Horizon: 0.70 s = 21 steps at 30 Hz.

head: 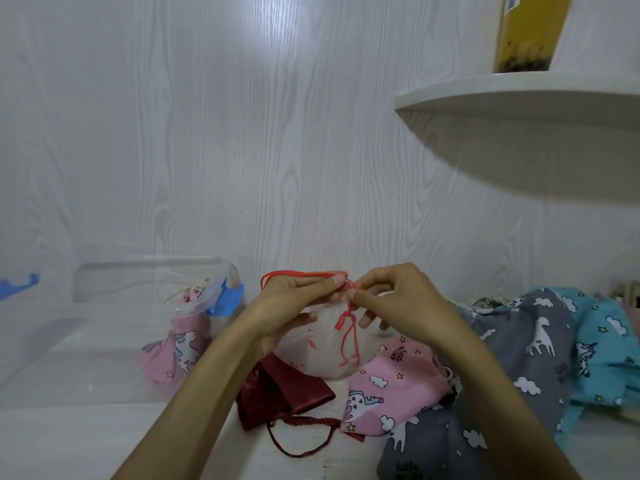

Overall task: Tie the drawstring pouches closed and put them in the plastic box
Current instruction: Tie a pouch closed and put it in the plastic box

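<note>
- Left hand and right hand each pinch the red drawstring at the neck of a white pouch, held above the counter.
- Clear plastic box at left holds one pink pouch.
- Maroon pouch, pink unicorn pouch and grey pouch lie beneath the hands.

pouch in box, pouches right

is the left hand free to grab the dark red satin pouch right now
Probably not yet. The left hand and right hand both pinch the red drawstring of the white pouch. The dark red satin pouch lies uncovered just below, so letting go would open the way.
</note>
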Motion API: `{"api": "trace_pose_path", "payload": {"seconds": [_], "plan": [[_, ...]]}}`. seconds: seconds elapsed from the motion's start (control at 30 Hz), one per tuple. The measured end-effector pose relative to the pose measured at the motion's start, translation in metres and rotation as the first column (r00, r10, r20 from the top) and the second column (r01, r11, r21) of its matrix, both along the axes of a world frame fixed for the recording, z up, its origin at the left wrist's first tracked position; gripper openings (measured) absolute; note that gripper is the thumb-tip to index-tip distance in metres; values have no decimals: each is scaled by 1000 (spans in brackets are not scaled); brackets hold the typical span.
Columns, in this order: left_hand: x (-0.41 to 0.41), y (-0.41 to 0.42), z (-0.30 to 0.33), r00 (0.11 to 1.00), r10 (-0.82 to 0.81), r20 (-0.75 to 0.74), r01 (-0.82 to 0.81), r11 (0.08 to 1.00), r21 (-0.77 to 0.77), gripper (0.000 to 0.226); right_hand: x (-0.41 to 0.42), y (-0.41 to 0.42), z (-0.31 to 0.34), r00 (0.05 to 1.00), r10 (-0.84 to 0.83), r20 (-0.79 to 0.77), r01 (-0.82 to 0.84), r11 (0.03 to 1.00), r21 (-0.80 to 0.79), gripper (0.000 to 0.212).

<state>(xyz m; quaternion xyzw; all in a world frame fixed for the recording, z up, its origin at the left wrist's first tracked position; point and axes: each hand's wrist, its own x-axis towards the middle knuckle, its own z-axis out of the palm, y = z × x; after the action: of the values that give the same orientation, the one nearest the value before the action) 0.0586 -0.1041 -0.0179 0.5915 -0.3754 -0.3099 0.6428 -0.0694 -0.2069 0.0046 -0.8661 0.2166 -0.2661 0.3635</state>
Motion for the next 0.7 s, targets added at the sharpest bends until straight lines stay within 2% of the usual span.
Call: {"api": "trace_pose_path", "payload": {"seconds": [0.1,0.17,0.33,0.43,0.57,0.7], "plan": [[2,1,0,1000,-24,3,24,1000,6,19,-5,1,5,994,101,40,-107,977,186,13],[2,2,1,999,-44,-6,44,999,6,19,-9,0,7,987,150,53,-158,959,234,13],[5,2,3,980,-81,-181,64,993,-95,14,-14,-9,9,988,134,77,-141,986,89,9],[5,0,3,972,-66,-227,37,991,-132,13,-18,-9,11,986,130,102,-131,991,11,4],[3,2,5,985,-37,-171,19,994,-108,9,-20,-8,13,992,92,82,-79,986,-146,10],[1,5,7,999,-17,-44,13,997,-74,10,-21,-14,10,994,91,53,-82,984,-159,9]]}}
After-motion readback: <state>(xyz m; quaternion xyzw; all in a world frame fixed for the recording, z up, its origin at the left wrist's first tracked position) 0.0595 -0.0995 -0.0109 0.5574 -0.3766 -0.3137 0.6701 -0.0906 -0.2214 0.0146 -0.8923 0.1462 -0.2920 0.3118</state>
